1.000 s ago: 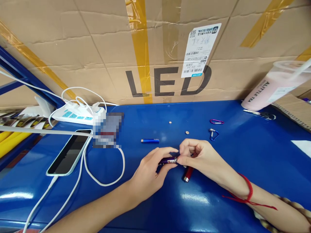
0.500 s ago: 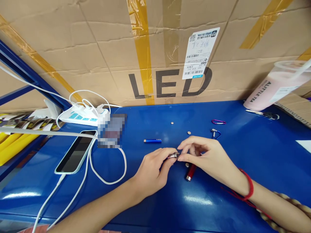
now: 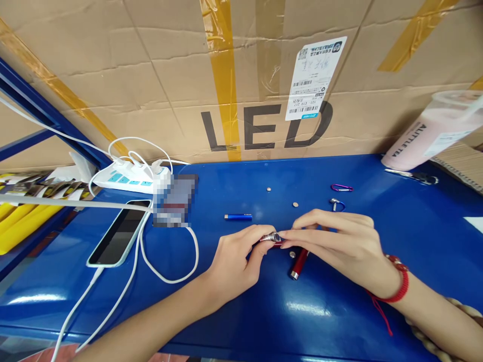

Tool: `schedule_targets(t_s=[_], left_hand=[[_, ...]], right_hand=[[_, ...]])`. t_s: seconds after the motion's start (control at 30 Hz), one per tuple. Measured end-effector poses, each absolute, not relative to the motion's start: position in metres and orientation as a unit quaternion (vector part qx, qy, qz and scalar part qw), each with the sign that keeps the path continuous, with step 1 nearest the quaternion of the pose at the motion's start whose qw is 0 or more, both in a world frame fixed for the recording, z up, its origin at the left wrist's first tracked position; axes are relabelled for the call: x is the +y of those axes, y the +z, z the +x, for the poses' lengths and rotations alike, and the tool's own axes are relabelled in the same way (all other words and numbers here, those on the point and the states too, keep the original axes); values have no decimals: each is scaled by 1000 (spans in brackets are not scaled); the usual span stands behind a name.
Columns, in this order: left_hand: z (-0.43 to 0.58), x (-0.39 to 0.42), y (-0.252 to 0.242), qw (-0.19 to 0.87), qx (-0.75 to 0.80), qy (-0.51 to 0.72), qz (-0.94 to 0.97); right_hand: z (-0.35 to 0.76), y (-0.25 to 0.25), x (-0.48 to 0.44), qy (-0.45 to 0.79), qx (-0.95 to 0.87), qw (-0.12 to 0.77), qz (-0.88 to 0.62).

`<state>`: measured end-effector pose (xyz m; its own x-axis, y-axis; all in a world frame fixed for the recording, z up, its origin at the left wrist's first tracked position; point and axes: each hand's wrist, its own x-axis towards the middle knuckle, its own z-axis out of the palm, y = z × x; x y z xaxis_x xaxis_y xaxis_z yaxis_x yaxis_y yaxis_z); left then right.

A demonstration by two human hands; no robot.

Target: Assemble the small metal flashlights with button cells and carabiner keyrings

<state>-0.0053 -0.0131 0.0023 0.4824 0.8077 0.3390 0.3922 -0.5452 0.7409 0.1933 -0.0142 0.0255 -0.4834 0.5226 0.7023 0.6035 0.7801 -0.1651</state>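
Silver metal tips a small tube (image 3: 268, 237) pinched between thumb and forefinger of the left hand (image 3: 237, 259), above the middle of the desk (image 3: 245, 322). Extended fingertips of the right hand (image 3: 347, 246) meet that metal end; whether they pinch anything there is too small to tell. The step in hand looks like fine work on the tube's end, and the next move seems to call for a steady left hold and a light, well-aligned right touch. Just beside lie a button cell (image 3: 292, 255) and a red tube (image 3: 299, 265). Farther out are a blue tube (image 3: 238, 217), a second button cell (image 3: 295, 204) and a purple carabiner (image 3: 341, 188).
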Motion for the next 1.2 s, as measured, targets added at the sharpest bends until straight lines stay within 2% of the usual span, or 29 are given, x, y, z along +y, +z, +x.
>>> schedule_targets(t_s=[0.57,0.83,1.2], left_hand=[[-4,-15,-2,328,379,323,803],[-5,-16,0,384,383,321,776],[-5,-15,-1,366,375,332,785]], right_hand=[[192,18,-12,39,-856,394,-333],[192,12,-10,61,-845,414,-333],[189,10,-9,155,-814,441,-346]])
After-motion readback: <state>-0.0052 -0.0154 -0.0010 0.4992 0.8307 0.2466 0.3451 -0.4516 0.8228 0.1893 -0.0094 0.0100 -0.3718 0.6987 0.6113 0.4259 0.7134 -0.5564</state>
